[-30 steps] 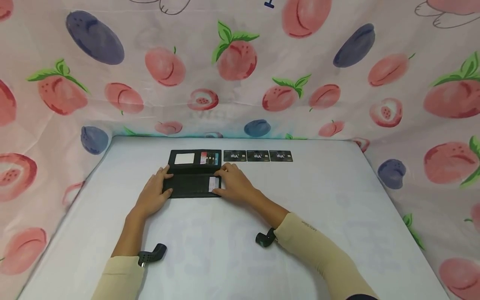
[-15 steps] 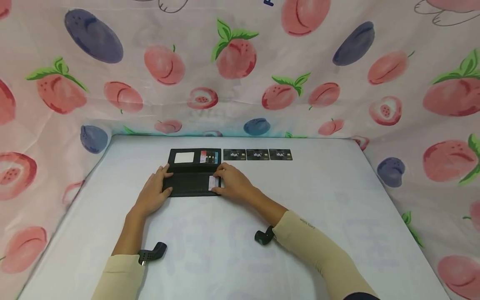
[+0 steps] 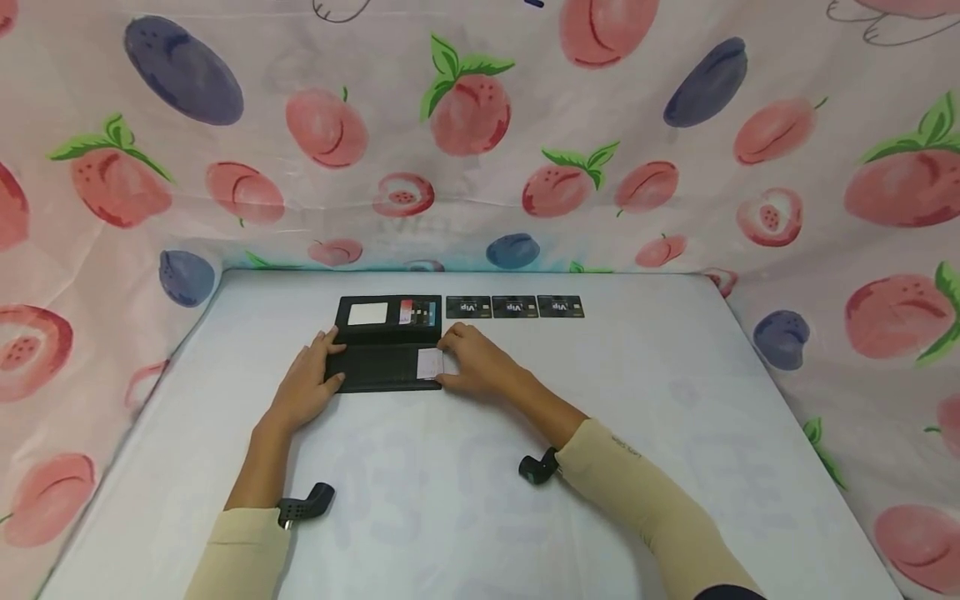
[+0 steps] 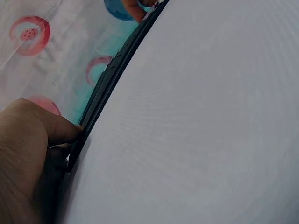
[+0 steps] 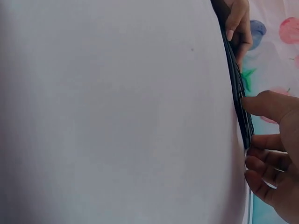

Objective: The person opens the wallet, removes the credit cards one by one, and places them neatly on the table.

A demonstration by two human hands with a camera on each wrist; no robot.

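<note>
A black wallet (image 3: 375, 367) lies spread open on the white table, a white window and several cards in its far panel. My left hand (image 3: 303, 379) grips the wallet's left edge, thumb toward the near corner, fingers farther up. At the right end of the near panel a white card (image 3: 430, 364) shows, its right edge slightly past the wallet's edge. My right hand (image 3: 480, 360) holds this card between thumb and forefinger; the exact contact is partly hidden. The right wrist view shows the right hand's fingers (image 5: 264, 105) by the wallet's side edge.
Three black VIP cards (image 3: 468, 307) lie in a row right of the wallet's far panel. The white table (image 3: 420, 500) meets a fruit-printed cloth (image 3: 450, 208) at the back. A small black device (image 3: 307, 504) sits on each wrist.
My right hand has shifted a little to the right, and more of the white card shows. The left hand and the wallet have stayed put.
</note>
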